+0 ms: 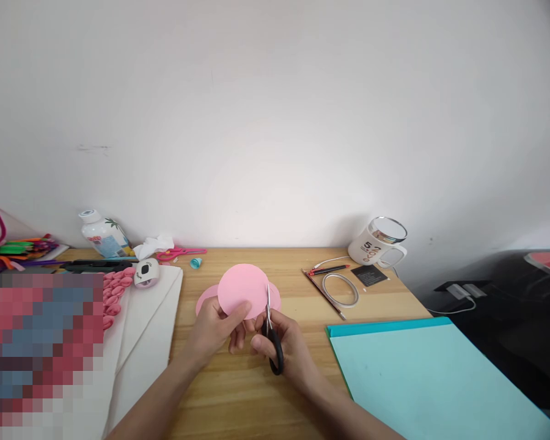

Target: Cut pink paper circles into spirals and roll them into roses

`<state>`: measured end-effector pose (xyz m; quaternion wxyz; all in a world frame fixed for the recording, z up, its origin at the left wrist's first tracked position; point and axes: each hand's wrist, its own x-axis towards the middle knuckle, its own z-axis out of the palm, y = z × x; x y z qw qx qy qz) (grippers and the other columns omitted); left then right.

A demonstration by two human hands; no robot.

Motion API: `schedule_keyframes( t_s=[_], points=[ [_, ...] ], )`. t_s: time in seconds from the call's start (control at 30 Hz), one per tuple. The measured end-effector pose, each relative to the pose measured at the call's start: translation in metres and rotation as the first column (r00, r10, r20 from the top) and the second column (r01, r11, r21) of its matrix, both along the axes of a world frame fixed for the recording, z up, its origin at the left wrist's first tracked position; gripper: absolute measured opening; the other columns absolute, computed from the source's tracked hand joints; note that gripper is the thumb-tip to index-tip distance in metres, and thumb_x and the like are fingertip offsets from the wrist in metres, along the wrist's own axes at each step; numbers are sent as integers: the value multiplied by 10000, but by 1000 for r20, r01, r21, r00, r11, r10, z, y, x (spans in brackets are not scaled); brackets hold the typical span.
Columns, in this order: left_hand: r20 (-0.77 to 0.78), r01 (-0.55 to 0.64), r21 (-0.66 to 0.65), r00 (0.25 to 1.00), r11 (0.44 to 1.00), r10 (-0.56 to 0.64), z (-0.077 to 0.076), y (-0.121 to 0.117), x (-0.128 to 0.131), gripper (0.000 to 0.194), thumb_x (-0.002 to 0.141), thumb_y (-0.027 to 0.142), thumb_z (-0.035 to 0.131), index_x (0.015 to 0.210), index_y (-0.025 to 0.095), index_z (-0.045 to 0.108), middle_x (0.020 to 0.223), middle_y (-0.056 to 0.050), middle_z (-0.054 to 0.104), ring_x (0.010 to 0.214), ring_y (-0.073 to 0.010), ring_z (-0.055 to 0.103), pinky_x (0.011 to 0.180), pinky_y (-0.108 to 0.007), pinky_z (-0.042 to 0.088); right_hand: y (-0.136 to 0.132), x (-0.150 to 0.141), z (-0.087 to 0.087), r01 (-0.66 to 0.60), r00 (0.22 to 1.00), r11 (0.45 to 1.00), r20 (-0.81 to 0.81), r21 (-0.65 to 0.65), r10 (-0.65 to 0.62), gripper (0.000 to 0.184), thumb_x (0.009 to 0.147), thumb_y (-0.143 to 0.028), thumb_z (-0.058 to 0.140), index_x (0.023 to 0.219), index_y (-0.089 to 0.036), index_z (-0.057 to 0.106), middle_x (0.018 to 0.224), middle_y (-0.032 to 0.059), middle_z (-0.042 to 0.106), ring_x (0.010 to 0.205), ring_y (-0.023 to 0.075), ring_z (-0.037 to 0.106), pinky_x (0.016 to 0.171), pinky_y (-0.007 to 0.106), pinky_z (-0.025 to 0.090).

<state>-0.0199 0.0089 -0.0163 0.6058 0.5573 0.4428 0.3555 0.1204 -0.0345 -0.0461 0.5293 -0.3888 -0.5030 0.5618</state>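
A round pink paper disc [242,289] is pinched at its lower edge by my left hand [215,327], thumb on the front. My right hand [286,345] has its fingers in the black handles of a pair of scissors [271,333]. The metal blades point upward along the disc's right edge; whether they bite into the paper I cannot tell. Behind the held disc, more pink paper [204,298] shows on the left and right, partly hidden by it.
On the left are white sheets [158,318], a small white dispenser [146,273], pink scissors [181,252], a bottle [103,233] and pipe cleaners [16,247]. To the right stand a mug [370,244], a tape roll [340,290], a pencil [324,295] and a teal folder [431,373].
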Motion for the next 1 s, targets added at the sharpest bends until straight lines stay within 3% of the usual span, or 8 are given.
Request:
schedule_keyframes(
  t_s=[0.2,0.5,0.7,1.0],
  points=[
    [-51,-6,-4,999,1000,6,-2,0,-1,348,708,392,652,498,128,569,389,4,534,301,-79,450,293,-172,336,0,-2,0,-14,999,1000,-40,4,15,397,668,-532,707,738,-189,521,593,-27,498,520,110,407,479,230,343],
    [-28,27,-12,999,1000,-28,0,0,-2,307,711,357,645,526,131,552,399,29,510,289,-57,398,273,-160,299,2,2,-2,23,1000,999,1,30,-23,432,648,-538,725,736,-179,500,600,-52,409,538,96,325,464,217,269],
    [-44,24,10,999,1000,-24,1,1,-3,333,705,380,655,510,135,541,370,38,480,297,-52,387,293,-161,293,2,2,-2,30,999,998,11,52,-31,407,674,-545,694,759,-190,513,572,-56,422,516,100,340,457,222,279],
    [-40,-8,23,999,1000,9,2,2,-3,351,696,391,671,505,134,528,378,49,465,316,-44,384,304,-154,292,0,3,-2,29,1000,999,-2,-39,-29,405,647,-525,717,731,-201,490,515,-75,399,469,84,324,430,210,268]
  ],
)
